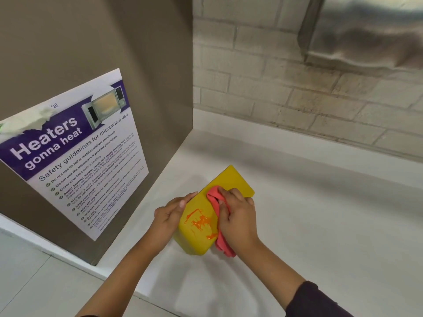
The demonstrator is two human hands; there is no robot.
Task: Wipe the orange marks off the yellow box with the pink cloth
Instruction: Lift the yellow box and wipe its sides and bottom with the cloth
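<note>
From the head camera, the yellow box [206,197] is lying on the white counter [320,225]. The left hand [170,213] is gripping its left edge, thumb on top. The right hand [238,213] is clutching the bunched pink cloth [215,197], pressing it onto the box just beside the orange marks [200,221].

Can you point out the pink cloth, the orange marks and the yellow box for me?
pink cloth [213,196]: head view, bunched upper fold.
orange marks [201,221]: head view, thickest smear in the middle.
yellow box [232,180]: head view, bare far corner of its top.

Light falls bright and soft (edges warp, blur).
</note>
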